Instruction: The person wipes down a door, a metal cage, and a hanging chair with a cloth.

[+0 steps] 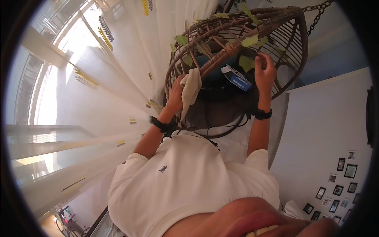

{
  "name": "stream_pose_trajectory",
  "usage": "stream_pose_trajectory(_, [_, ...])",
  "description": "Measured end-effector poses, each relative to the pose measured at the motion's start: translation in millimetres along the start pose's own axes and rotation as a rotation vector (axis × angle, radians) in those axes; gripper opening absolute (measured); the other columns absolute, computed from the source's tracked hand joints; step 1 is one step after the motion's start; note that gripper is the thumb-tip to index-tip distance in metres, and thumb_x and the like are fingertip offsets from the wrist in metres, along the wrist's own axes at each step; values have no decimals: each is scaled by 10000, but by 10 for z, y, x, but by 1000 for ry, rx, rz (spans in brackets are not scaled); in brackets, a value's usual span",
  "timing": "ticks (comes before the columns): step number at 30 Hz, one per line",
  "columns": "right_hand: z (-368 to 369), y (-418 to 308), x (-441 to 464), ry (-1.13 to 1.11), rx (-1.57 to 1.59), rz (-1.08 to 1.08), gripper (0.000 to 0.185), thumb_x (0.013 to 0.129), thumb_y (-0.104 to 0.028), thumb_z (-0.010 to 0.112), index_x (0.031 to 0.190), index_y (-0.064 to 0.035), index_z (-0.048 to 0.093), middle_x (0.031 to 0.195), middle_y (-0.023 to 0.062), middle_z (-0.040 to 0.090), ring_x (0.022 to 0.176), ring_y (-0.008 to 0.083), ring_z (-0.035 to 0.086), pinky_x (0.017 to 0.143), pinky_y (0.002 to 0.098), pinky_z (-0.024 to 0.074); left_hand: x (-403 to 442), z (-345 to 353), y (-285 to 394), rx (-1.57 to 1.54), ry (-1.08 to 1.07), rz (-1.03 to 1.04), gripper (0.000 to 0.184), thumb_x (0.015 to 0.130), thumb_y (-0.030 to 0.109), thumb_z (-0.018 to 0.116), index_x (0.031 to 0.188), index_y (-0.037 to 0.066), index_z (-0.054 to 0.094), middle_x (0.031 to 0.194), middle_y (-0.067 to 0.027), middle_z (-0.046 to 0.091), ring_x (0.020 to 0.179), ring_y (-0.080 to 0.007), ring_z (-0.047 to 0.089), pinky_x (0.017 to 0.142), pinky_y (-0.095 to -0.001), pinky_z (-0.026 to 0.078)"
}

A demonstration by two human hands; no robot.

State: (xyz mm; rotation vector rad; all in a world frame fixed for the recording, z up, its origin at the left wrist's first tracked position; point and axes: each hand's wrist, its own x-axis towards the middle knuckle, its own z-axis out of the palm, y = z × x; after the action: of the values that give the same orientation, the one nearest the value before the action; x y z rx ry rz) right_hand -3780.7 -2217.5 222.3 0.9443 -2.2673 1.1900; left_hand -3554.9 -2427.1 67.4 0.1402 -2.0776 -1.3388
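A brown wicker hanging chair (221,59) with green leaves (246,63) wound along its frame fills the upper middle. My left hand (175,94) is closed on a beige cloth (191,89), which hangs down at the chair's left rim. On the other side, my right hand (265,71) is raised beside a leaf, its fingers curled and bent together at the tips; what lies between them is too small to make out. Between my hands, a blue and white box (237,78) rests inside the chair, against a dark cushion (213,89).
Sheer curtains (118,79) with leaf patterns hang at the left, before bright windows. A chain (318,17) runs up from the chair at the upper right. Small framed pictures (350,171) are on the white wall. A black cable (225,125) lies below the chair seat.
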Motion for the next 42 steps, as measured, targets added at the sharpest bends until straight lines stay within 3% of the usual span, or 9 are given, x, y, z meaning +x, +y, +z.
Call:
stream_pose_trajectory(10, [-213,-74,1503,-58,-496,-598,211,999,-285,594,1090,-128,703,926,42,670,828,223,654,738,386,542,-468,5,-553,-325,-45,-325,539,778,178,772,1252,30,560,1152,-126,543,1081,-275,546,976,-366,425])
stream_pose_trajectory(17, [254,329,2220,-353,-1322,-560,255,1014,-298,547,1184,-141,655,1123,85,657,995,384,618,1007,614,482,-852,-173,-649,-210,-291,-215,611,784,215,792,1318,46,547,1270,-131,569,1168,-284,560,1016,-371,428])
stream_pose_trajectory(19, [356,152,2295,-676,-1368,-261,141,989,-227,573,1014,-107,641,920,111,618,837,396,583,1034,697,409,-910,-223,-686,-305,-330,-305,648,784,232,801,1347,48,537,1345,-140,568,1232,-278,553,1047,-383,421])
stream_pose_trajectory(28, [486,393,2480,-654,-1258,-200,409,1002,-326,580,1343,-106,540,1148,190,648,991,420,615,940,602,557,-360,-554,-168,-111,-383,-187,572,821,155,739,1330,11,520,1235,-156,590,1131,-345,578,991,-364,455])
stream_pose_trajectory(31, [486,339,2359,-417,-886,-297,293,1015,-307,575,1239,-133,645,942,141,689,783,370,645,711,512,572,-182,-415,-32,-277,-330,-67,587,819,180,755,1340,38,526,1296,-128,540,1175,-315,548,1048,-373,408])
stream_pose_trajectory(35, [422,210,2453,-406,-748,-381,383,1006,-401,579,1254,-116,647,927,113,718,846,332,690,695,493,553,-131,-101,-22,-157,-425,159,624,822,180,754,1370,32,495,1345,-139,481,1229,-330,482,1094,-377,353])
stream_pose_trajectory(36, [373,-123,2332,-411,-729,-310,333,936,-249,625,1214,-66,644,942,150,690,847,343,652,726,499,523,-130,-77,-24,-30,-427,203,630,823,176,751,1376,30,488,1356,-140,472,1245,-333,464,1103,-374,343])
stream_pose_trajectory(37, [315,-321,2222,-417,-708,-239,319,867,-97,671,1174,-16,641,957,188,663,849,354,614,757,504,493,-133,-73,-6,-131,-434,103,602,826,164,735,1363,36,498,1332,-141,469,1251,-326,452,1096,-370,350])
stream_pose_trajectory(42, [72,-347,2061,-208,-561,-462,296,897,-159,695,1163,-36,650,928,219,661,845,371,602,750,557,458,-154,-174,15,-249,-463,-92,581,814,165,747,1332,43,513,1245,-138,481,1208,-318,472,1046,-368,383])
